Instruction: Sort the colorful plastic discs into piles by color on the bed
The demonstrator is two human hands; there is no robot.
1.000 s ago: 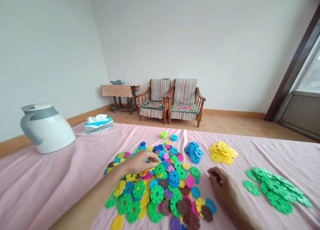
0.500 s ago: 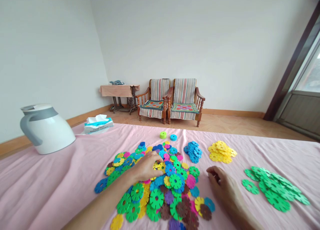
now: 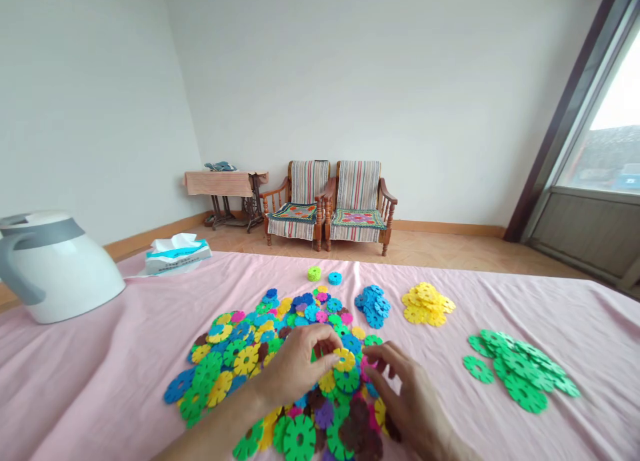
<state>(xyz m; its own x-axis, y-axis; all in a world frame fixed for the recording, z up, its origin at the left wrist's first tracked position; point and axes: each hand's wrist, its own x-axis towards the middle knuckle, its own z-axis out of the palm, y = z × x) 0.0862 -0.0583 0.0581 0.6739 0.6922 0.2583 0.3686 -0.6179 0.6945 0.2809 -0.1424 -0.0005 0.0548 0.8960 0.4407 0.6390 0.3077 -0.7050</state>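
My left hand (image 3: 305,357) is closed over the mixed pile, its thumb and fingers pinching a yellow notched plastic disc (image 3: 344,359). Close by on the right, my right hand (image 3: 405,387) has its thumb and fingers apart, with nothing visible between them. Its fingertips are near the yellow disc but not on it. Beneath both hands spreads a heap of flower-shaped discs in green, blue, yellow, pink, brown and purple, such as a large green disc (image 3: 300,438). My hands and forearms hide part of the heap.
Sorted by colour, a blue pile (image 3: 373,306), a yellow pile (image 3: 429,304) and a green pile (image 3: 523,369) lie to the right. Two small stacks, lime (image 3: 314,274) and blue (image 3: 335,279), stand behind. A white jug (image 3: 75,267) and tissue box (image 3: 179,255) are at left on the pink cloth (image 3: 100,387).
My left hand has picked up the yellow disc and moved it slightly right. From the cloth beside the heap, my right hand has come left towards it. The view has shifted a little right.
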